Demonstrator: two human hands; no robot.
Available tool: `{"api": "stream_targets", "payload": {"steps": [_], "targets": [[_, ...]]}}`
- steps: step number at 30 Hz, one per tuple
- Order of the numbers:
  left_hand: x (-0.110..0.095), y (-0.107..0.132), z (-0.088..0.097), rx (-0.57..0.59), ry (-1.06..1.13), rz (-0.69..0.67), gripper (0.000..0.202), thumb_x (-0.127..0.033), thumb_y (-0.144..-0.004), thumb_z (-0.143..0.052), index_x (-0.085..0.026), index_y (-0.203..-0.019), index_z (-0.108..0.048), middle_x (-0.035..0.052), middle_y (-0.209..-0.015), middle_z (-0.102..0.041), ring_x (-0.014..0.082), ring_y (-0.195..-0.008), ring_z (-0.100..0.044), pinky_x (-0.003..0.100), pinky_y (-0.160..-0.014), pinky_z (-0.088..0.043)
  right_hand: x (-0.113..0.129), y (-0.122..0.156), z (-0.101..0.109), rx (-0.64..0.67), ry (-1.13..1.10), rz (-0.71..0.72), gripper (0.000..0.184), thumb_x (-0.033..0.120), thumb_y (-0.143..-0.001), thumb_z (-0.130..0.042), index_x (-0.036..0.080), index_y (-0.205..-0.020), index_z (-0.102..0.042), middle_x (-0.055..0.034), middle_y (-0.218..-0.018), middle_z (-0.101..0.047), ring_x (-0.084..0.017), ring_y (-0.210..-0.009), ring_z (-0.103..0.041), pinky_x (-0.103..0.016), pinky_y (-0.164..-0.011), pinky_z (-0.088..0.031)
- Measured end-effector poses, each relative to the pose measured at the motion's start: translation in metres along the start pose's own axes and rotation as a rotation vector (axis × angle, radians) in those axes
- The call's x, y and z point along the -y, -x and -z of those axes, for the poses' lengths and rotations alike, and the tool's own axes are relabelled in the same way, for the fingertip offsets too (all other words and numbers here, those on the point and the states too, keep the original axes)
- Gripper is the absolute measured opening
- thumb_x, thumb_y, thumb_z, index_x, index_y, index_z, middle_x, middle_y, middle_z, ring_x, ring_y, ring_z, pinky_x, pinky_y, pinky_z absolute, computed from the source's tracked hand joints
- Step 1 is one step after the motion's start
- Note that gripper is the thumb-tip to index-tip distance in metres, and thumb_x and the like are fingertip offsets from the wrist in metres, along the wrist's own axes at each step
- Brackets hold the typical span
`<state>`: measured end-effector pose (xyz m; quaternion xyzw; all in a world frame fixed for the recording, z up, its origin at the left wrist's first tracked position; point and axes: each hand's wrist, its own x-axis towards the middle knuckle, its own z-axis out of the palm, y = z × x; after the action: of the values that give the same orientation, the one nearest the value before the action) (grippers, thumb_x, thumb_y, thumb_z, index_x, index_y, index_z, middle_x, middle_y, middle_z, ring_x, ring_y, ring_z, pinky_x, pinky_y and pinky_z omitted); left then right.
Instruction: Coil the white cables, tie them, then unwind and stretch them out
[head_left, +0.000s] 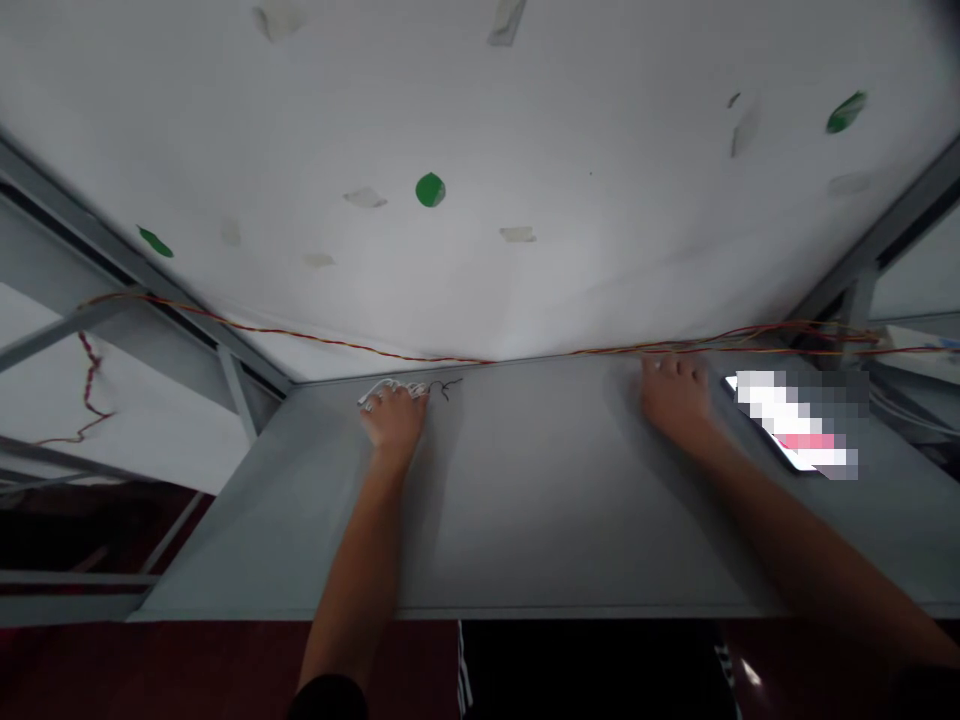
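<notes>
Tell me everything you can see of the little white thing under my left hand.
The small white piece lies at the far edge of the grey table, partly covered by the left hand, whose fingertips rest on it. It looks like pale plastic in a short row of segments. A thin dark wire curls out to its right. Finer detail is blurred.

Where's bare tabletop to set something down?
Bare: table between left hand and right hand, the near strip toward the front edge, and the corner left of the left hand. Crowded: white parts by the left hand, red-yellow wires along the back edge, phone just right of the right hand.
</notes>
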<state>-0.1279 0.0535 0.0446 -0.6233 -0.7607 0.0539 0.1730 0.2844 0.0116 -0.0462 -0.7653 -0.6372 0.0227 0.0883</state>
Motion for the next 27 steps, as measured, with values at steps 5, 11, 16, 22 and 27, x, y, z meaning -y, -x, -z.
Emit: {"api": "stream_targets", "payload": {"steps": [5, 11, 16, 22, 27], "targets": [[0.004, -0.005, -0.002, 0.116, 0.018, 0.051, 0.038, -0.034, -0.101, -0.046, -0.008, -0.114, -0.07, 0.0229, -0.121, -0.064, 0.0391, -0.116, -0.059, 0.051, -0.09, -0.05, 0.003, -0.001, -0.002, -0.168, 0.082, 0.024, 0.042, 0.014, -0.096, -0.041, 0.01, -0.134, -0.06, -0.0287, -0.131, -0.058, -0.042, -0.122, -0.051, -0.054, -0.095, -0.037], [0.012, -0.007, 0.0, 0.125, 0.023, 0.141, 0.036, -0.03, -0.099, -0.045, -0.009, -0.111, -0.072, 0.0244, -0.119, -0.065, 0.0382, -0.112, -0.061, 0.05, -0.089, -0.049, -0.008, -0.003, -0.006, -0.045, 0.112, -0.013, 0.035, 0.012, -0.094, -0.043, 0.003, -0.12, -0.065, -0.0302, -0.109, -0.066, -0.042, -0.105, -0.061, -0.052, -0.085, -0.042], [0.003, -0.001, 0.009, -0.066, -0.019, 0.052, 0.042, -0.034, -0.1, -0.039, -0.009, -0.116, -0.069, 0.0223, -0.122, -0.063, 0.0373, -0.116, -0.055, 0.053, -0.096, -0.042, 0.014, -0.001, -0.008, -0.041, 0.051, 0.134, 0.038, 0.013, -0.096, -0.042, 0.013, -0.126, -0.064, -0.0195, -0.113, -0.07, -0.035, -0.107, -0.061, -0.048, -0.091, -0.039], [-0.004, -0.003, -0.007, -0.062, 0.045, -0.144, 0.04, -0.026, -0.099, -0.038, -0.019, -0.127, -0.065, 0.0166, -0.14, -0.057, 0.0331, -0.129, -0.048, 0.056, -0.11, -0.032, 0.036, 0.008, -0.014, -0.056, -0.14, 0.263, 0.04, 0.025, -0.1, -0.041, 0.017, -0.133, -0.063, -0.0144, -0.116, -0.071, -0.032, -0.11, -0.058, -0.044, -0.096, -0.035], [-0.009, -0.004, -0.022, 0.021, 0.119, -0.173, 0.04, -0.026, -0.1, -0.037, -0.024, -0.121, -0.071, 0.0118, -0.152, -0.049, 0.0334, -0.144, -0.035, 0.065, -0.118, -0.016, 0.039, 0.011, -0.014, -0.076, -0.191, 0.304, 0.04, 0.024, -0.098, -0.042, 0.018, -0.131, -0.064, -0.0137, -0.113, -0.071, -0.03, -0.108, -0.058, -0.043, -0.096, -0.034]]}}
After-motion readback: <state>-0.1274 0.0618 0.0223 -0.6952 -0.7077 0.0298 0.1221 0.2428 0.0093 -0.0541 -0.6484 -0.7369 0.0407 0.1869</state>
